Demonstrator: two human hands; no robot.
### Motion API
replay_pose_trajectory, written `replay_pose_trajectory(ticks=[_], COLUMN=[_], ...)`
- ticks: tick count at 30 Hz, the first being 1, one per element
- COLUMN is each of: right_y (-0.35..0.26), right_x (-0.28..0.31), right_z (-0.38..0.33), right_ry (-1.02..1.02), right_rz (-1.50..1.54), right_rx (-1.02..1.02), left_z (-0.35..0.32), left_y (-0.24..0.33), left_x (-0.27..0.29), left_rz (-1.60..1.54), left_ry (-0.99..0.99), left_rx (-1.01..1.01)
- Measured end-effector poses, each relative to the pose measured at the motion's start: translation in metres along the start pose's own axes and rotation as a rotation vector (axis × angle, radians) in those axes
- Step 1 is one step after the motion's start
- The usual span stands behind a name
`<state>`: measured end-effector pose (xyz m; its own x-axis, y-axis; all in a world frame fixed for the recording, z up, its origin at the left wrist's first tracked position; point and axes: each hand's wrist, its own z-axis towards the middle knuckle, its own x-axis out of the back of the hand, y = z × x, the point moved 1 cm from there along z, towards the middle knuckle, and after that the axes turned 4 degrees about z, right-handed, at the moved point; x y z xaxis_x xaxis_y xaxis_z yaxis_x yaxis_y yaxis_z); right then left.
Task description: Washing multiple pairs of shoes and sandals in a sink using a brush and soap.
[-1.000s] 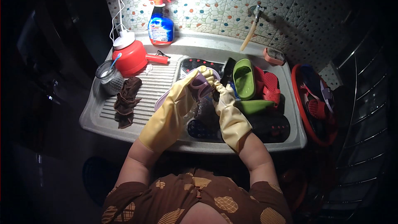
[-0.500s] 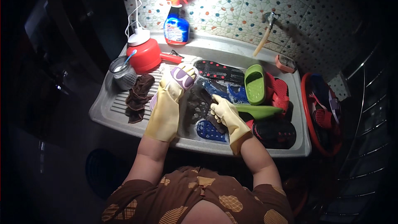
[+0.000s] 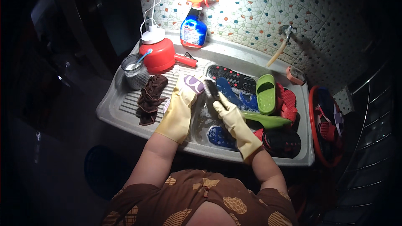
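My left hand [image 3: 181, 102], in a pale yellow rubber glove, is closed around a purple and white slipper [image 3: 194, 84] at the sink's middle. In my right hand [image 3: 229, 113], gloved alike, is a dark scrub brush [image 3: 212, 88]. Its bristles sit against or very near the slipper's right edge; I cannot tell whether they touch. Below the hands is soapy water [image 3: 205, 121]. A blue slipper [image 3: 220, 137] lies in it near the front, and another blue one [image 3: 227, 91] lies behind the right hand. The black sole with red dots [image 3: 233, 78] rests along the back.
Green slippers [image 3: 266, 95] and red ones [image 3: 288, 100] crowd the basin's right. A brown cloth [image 3: 153, 96], glass jar [image 3: 136, 75] and red container [image 3: 158, 56] occupy the ridged side [image 3: 130, 101]. Behind stand a spray bottle [image 3: 194, 29] and tap [image 3: 287, 31]. A red tub [image 3: 313, 121] is at right.
My right hand has brought the brush up from the water to the slipper's side. My left hand still holds the slipper, now turned and slightly lower. The whole view has shifted a little.
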<state>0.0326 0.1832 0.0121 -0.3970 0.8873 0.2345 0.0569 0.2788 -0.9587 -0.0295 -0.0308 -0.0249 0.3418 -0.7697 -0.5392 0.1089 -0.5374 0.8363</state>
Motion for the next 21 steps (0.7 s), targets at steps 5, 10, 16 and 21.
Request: replay_pose_trajectory(ticks=[5,10,16,21], right_y=[-0.046,-0.085,-0.087,-0.098], right_x=[-0.02,-0.033,-0.037,-0.039], right_z=[0.008,0.021,0.018,0.029], right_ry=[-0.117,-0.137,-0.167,-0.301], right_rz=[-0.602,-0.599,-0.727,-0.713], right_rx=[0.145,0.091,0.003,0.089], left_z=[-0.002,-0.001,0.001,0.001], left_y=[-0.005,-0.004,-0.003,-0.001], left_x=[0.0,0.001,0.001,-0.001], left_rz=[0.019,0.033,0.045,0.05], left_ry=[-0.001,0.003,0.008,0.013], left_rx=[-0.003,-0.015,-0.016,-0.03])
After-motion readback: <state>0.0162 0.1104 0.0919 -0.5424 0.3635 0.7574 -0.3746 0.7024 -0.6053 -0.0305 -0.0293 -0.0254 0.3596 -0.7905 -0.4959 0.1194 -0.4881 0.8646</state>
